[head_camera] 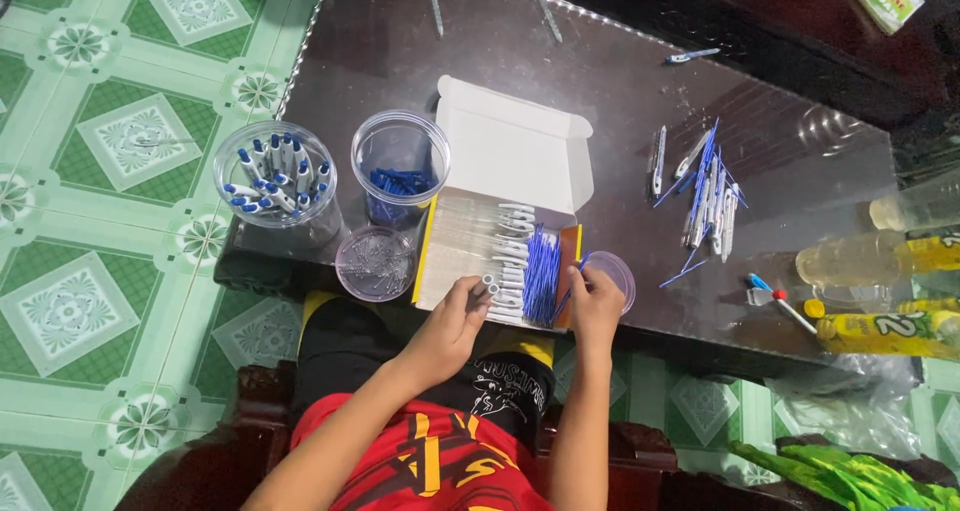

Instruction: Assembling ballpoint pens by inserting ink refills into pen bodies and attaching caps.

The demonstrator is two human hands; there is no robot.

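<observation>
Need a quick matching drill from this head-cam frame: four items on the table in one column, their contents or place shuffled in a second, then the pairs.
Things:
1. leftmost clear cup
2. tall clear cup
3. shallow clear dish
4. open cardboard box

Descriptions:
A. holds loose dark blue small parts
B. holds small grey metal bits
C. holds white barrels and a bundle of blue refills, with both hands at its near edge
D. holds white pieces with blue tips, standing on end

Pairs: 1-D, 2-A, 3-B, 4-C

The left hand pinches a white barrel; the right hand touches the blue refills.
</observation>
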